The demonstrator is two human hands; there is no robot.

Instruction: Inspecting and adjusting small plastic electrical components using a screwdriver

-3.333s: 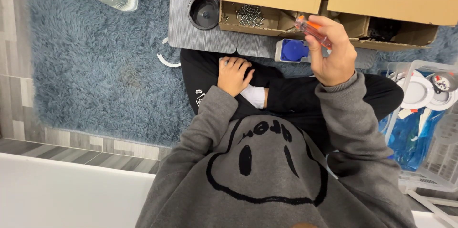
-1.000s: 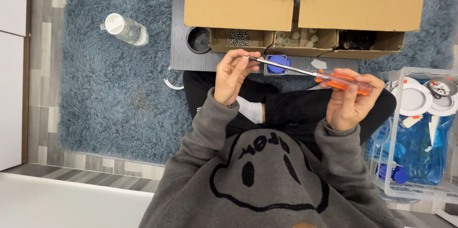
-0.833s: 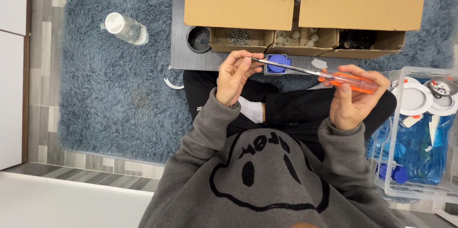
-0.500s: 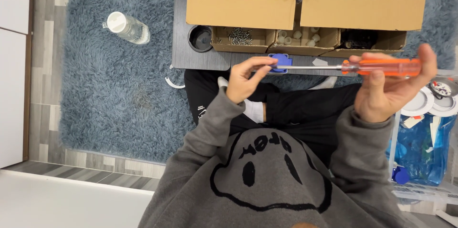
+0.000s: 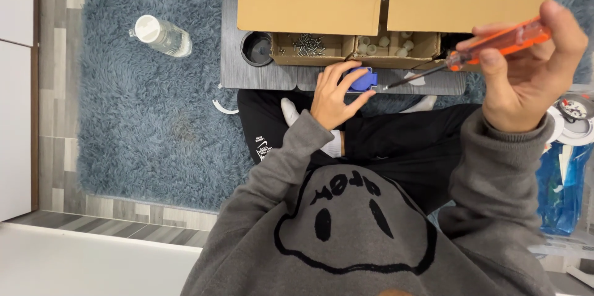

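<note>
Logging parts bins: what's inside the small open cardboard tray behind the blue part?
The small cardboard tray shows loose metal screws on the left and small pale round pieces on the right. Its back is covered by the big cardboard boxes' flaps.

Two open brown cardboard boxes (image 5: 309,11) (image 5: 470,8) stand side by side above a shallower divided carton (image 5: 356,48).

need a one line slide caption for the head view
Seated person's left hand grips a blue part while the right hand holds an orange-handled screwdriver to it.
</note>
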